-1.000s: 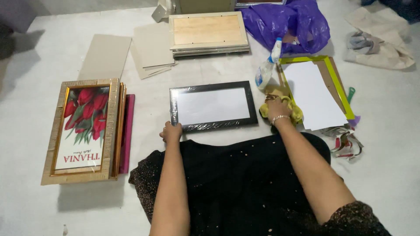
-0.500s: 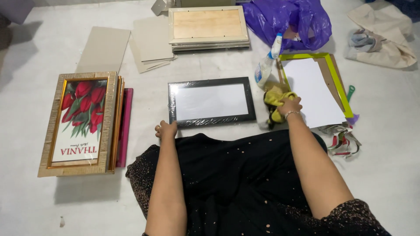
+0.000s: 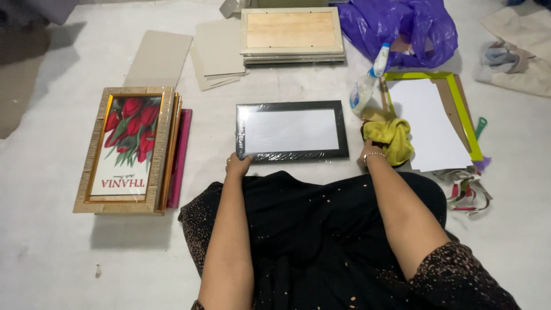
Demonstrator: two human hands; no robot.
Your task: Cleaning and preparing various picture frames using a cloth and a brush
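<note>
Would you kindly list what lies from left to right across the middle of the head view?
Gold-framed tulip picture → left hand → black plastic-wrapped frame → yellow cloth in the right hand → white sheet → green-handled tool.

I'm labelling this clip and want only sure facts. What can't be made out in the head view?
- Right hand: its fingers are under the yellow cloth, so the grip is hidden.
- Frames below the gold-framed tulip picture: only edges show.
- Contents of the purple plastic bag: folds hide them; the top edge cuts it off.
- Left hand: at the black plastic-wrapped frame corner; grip unclear.
</note>
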